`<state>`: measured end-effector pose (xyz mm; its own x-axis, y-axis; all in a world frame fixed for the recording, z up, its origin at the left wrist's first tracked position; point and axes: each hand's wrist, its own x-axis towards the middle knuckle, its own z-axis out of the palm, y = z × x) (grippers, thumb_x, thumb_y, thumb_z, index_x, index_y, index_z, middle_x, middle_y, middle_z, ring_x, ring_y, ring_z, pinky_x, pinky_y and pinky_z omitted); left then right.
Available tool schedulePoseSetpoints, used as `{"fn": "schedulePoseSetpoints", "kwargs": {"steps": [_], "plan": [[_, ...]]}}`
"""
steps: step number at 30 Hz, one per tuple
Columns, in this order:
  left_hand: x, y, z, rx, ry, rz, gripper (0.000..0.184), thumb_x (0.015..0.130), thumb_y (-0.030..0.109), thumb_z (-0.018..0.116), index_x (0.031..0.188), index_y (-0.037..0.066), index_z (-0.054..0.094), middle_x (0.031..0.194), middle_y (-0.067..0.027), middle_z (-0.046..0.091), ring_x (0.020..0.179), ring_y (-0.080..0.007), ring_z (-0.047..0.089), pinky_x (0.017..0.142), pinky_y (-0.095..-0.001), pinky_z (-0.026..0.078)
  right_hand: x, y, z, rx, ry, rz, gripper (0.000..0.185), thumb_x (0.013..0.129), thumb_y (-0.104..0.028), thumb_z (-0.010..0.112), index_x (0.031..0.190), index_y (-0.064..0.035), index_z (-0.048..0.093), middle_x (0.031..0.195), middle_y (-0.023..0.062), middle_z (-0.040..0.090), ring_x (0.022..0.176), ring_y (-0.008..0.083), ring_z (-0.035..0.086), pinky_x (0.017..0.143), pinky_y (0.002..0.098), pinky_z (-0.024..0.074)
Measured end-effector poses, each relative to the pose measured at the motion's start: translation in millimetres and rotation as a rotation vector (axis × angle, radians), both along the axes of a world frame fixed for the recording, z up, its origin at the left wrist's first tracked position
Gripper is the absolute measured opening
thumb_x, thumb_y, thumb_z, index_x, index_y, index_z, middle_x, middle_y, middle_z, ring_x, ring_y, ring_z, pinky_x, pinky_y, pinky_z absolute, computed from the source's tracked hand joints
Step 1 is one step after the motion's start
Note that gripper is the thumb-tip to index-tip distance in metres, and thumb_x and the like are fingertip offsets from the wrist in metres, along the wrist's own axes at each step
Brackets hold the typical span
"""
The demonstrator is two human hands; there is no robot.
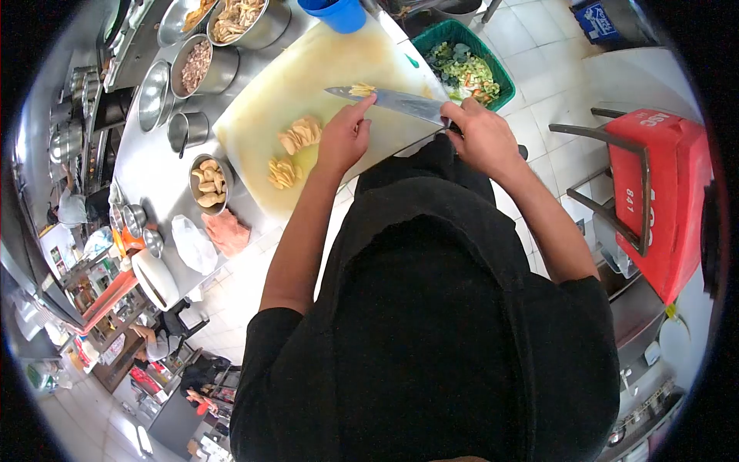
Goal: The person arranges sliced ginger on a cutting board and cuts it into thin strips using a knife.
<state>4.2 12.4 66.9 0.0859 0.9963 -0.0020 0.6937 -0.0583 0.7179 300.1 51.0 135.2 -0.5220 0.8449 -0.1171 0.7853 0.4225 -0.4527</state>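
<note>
My right hand (481, 132) is wrapped round the handle of a large knife (408, 105), whose blade lies flat over the pale cutting board (254, 115) and points left. Some thin yellow strips (362, 89) rest at the blade's tip. My left hand (346, 132) reaches to the blade with its index finger stretched out, touching it near the strips; the other fingers are curled, with nothing visible in them. Left of that hand, a pile of pale slices (300, 135) and a pile of yellow slices (284, 173) lie on the board.
A bowl of pale pieces (209, 183), a pink cloth (225, 232) and a small pot (188, 131) stand left of the board. Beyond are a pot of chopped meat (197, 68) and a blue container (339, 14). Right: green bin of scraps (462, 69), red chair (654, 192).
</note>
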Motion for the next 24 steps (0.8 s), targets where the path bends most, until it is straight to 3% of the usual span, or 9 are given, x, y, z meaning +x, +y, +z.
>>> {"fn": "schedulePoseSetpoints", "kwargs": {"steps": [8, 17, 20, 21, 24], "plan": [[-9, 16, -14, -0.068, 0.029, -0.083, 0.059, 0.093, 0.007, 0.063, 0.148, 0.028, 0.063, 0.119, -0.0103, 0.076, 0.087, -0.0293, 0.071, 0.083, -0.039, 0.058, 17, -2, 15, -0.024, 0.011, -0.004, 0.022, 0.089, -0.012, 0.071, 0.109, -0.0125, 0.06, 0.097, 0.0186, 0.064, 0.09, 0.0409, 0.069, 0.077, 0.052, 0.0564], [-29, 32, -15, -0.284, 0.15, -0.028, 0.066, 0.091, 0.013, 0.066, 0.154, 0.032, 0.057, 0.101, -0.0142, 0.077, 0.078, -0.0326, 0.071, 0.078, -0.0423, 0.059, 57, -13, 61, -0.237, -0.029, -0.102, 0.028, 0.086, -0.011, 0.075, 0.111, -0.0105, 0.062, 0.098, 0.0183, 0.07, 0.093, 0.0422, 0.069, 0.079, 0.0507, 0.0557], [-25, 33, 3, -0.231, 0.122, -0.001, 0.065, 0.091, 0.014, 0.067, 0.154, 0.029, 0.057, 0.099, -0.0151, 0.075, 0.078, -0.0334, 0.07, 0.077, -0.0434, 0.058, 66, -15, 70, -0.326, 0.062, -0.155, 0.028, 0.086, -0.01, 0.075, 0.111, -0.0093, 0.062, 0.088, 0.0196, 0.069, 0.083, 0.0414, 0.068, 0.074, 0.0498, 0.0529], [-25, 30, 0, -0.169, 0.07, 0.001, 0.064, 0.091, 0.013, 0.067, 0.153, 0.028, 0.058, 0.098, -0.0147, 0.074, 0.08, -0.0334, 0.069, 0.077, -0.0435, 0.057, 67, -16, 68, -0.371, 0.062, -0.179, 0.026, 0.089, -0.009, 0.073, 0.112, -0.008, 0.062, 0.072, 0.0188, 0.063, 0.067, 0.0374, 0.064, 0.065, 0.0464, 0.0489], [-28, 21, -6, -0.018, -0.031, 0.038, 0.059, 0.092, 0.011, 0.067, 0.15, 0.023, 0.061, 0.098, -0.0135, 0.07, 0.085, -0.0332, 0.069, 0.078, -0.0435, 0.056, 59, -22, 59, -0.413, 0.128, -0.259, 0.025, 0.091, -0.009, 0.071, 0.114, -0.0067, 0.062, 0.063, 0.0161, 0.056, 0.056, 0.0334, 0.056, 0.058, 0.0437, 0.0445]]}}
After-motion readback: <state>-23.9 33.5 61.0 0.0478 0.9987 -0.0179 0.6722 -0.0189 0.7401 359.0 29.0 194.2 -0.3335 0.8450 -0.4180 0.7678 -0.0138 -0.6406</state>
